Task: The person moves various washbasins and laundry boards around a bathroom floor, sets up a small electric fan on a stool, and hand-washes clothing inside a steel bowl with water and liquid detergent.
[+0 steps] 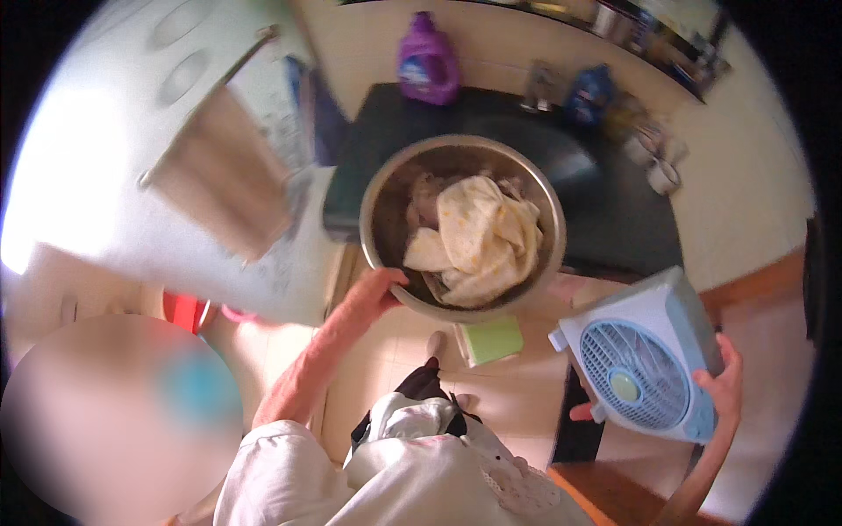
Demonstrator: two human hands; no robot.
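My left hand (385, 286) grips the near left rim of a round metal basin (549, 191). Inside the basin is a crumpled pale cloth with yellow spots (487, 223); darker fabric lies behind it. The basin overlaps the edge of a dark countertop (618, 230), and I cannot tell whether it rests there. Out to the right, my right hand (722, 381) holds the side of a pale blue box fan (635, 375), which is tilted, its grille facing up. A reddish fingertip-like shape (582, 412) shows at the fan's lower left; its owner cannot be told.
A purple detergent bottle (427, 62), a blue container (589, 95) and white cups (661, 176) stand along the counter's back. A green box-like thing (492, 340) sits on the floor near my feet. A blurred brown panel or cloth (220, 171) is at left; a blurred patch covers the lower left.
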